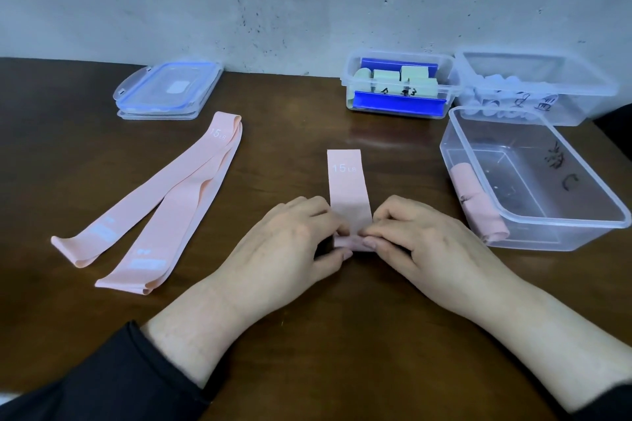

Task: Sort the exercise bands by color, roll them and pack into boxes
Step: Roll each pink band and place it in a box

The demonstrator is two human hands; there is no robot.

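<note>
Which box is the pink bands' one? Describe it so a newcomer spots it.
On the table's right side stand three clear boxes. The pink box is nearest, and alone holds one rolled pink band; the two behind hold green and pale rolls.

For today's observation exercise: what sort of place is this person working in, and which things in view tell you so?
Probably a plain indoor packing or work station, not a gym: a dark wooden table against a bare, speckled wall, clear plastic boxes with hand-marked sides, and stacked lids.

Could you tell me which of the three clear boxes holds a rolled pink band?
The nearest box, at the right; the far ones hold green and pale rolls.
</note>
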